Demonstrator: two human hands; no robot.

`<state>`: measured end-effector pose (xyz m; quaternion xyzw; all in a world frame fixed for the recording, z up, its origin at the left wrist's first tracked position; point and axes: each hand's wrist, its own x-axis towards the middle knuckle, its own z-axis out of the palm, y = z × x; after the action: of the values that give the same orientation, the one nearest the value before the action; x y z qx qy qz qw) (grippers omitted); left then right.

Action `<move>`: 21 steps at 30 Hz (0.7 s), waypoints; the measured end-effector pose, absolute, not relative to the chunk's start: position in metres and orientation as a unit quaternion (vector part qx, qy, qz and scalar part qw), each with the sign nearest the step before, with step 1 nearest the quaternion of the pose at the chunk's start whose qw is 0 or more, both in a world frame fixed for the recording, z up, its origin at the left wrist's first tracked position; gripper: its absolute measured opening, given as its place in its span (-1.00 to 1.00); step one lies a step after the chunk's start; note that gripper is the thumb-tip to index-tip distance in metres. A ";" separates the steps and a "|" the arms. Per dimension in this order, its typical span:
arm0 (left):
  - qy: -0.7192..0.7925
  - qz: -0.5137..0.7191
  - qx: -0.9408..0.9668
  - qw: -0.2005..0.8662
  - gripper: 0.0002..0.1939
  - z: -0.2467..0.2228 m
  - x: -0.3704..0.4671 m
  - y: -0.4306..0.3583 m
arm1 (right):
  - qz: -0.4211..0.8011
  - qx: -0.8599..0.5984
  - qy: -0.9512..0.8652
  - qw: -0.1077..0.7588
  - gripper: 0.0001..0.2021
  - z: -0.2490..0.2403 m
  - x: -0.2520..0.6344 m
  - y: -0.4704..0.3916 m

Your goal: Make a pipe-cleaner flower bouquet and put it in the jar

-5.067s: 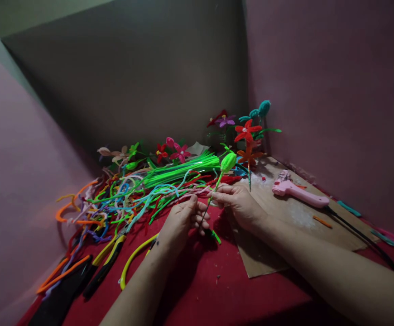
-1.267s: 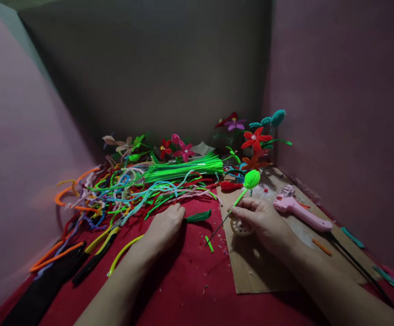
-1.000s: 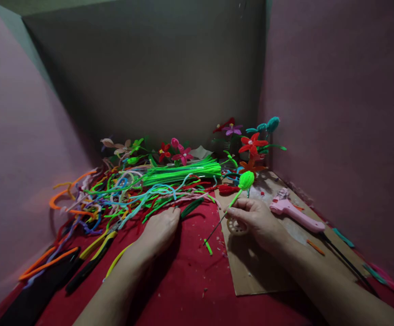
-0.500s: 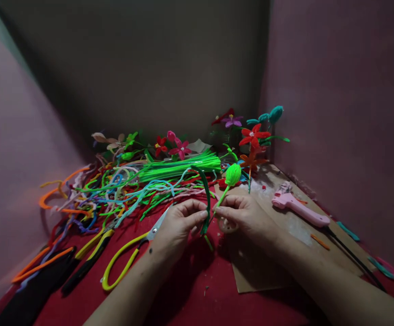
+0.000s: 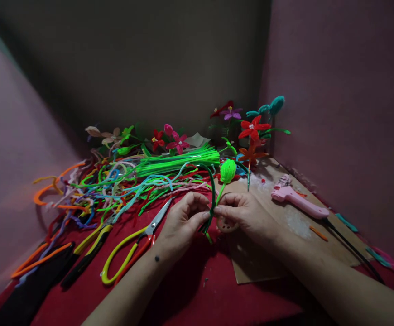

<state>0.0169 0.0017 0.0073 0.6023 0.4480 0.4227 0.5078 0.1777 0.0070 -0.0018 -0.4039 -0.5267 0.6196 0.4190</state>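
Thumb and fingers of my left hand (image 5: 186,222) pinch a dark green pipe cleaner (image 5: 213,188), which arches up and curls over to the left. My right hand (image 5: 242,213) pinches the thin light green stem of a fuzzy bright green flower bud (image 5: 228,171), held upright. Both sets of fingertips nearly meet, and the dark green strand crosses the stem there. A short light green end pokes out below the fingers. Behind the bud, a dark green curve shows to its right; whether it belongs to the same strand I cannot tell.
Scissors (image 5: 127,253) and pliers (image 5: 91,253) lie left of my hands on the red cloth (image 5: 197,290). Loose pipe cleaners, a green bundle (image 5: 180,160) and finished flowers (image 5: 251,129) fill the back. A pink glue gun (image 5: 299,203) rests on cardboard (image 5: 254,267) at right.
My hands have drawn closer together, bringing the bud's stem against the dark green pipe cleaner. The bud has shifted slightly left, and more of the scissors shows.
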 end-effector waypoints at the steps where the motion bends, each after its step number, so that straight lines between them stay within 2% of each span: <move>1: 0.445 0.420 0.606 0.508 -0.84 0.007 0.017 0.002 | 0.619 -0.401 -0.528 0.422 -0.84 -0.003 0.178 0.007; 8: 0.442 0.386 0.627 0.513 -0.80 0.012 0.017 0.003 | 0.632 -0.385 -0.508 0.441 -0.86 -0.010 0.179 0.007; 16: 0.467 0.371 0.591 0.543 -0.66 0.011 0.017 0.003 | 0.654 -0.389 -0.472 0.444 -0.80 -0.009 0.177 0.005; 21: 0.470 0.365 0.590 0.546 -0.75 0.014 0.019 0.003 | 0.662 -0.378 -0.471 0.443 -0.78 -0.011 0.176 0.006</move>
<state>0.0191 0.0025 0.0139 0.5900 0.4695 0.3651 0.5460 0.1764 0.0060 -0.0111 -0.3785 -0.4709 0.6621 0.4434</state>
